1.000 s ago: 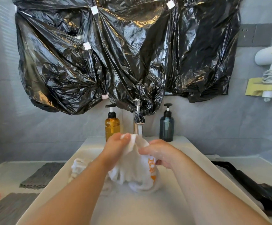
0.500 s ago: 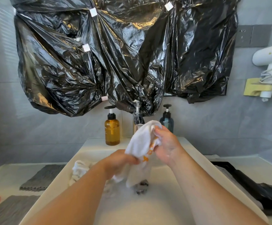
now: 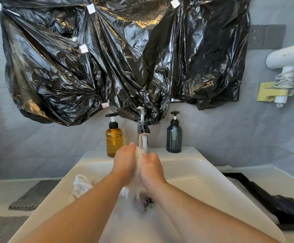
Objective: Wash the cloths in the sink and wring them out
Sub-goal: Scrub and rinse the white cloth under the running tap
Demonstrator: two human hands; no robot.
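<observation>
Fingers [image 3: 132,148] of left hand [image 3: 125,163] and right hand [image 3: 151,166] clasp the mostly hidden cloth [image 3: 139,153].

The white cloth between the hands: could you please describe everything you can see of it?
The white cloth is soft, wet-looking fabric, bunched into a crumpled wad and mostly hidden. The left hand and right hand hold it squeezed between them above the sink basin. Its top bulges out just under the faucet, where the running water lands on it; a ragged end hangs below the hands, with water streaming off towards the drain.
</observation>
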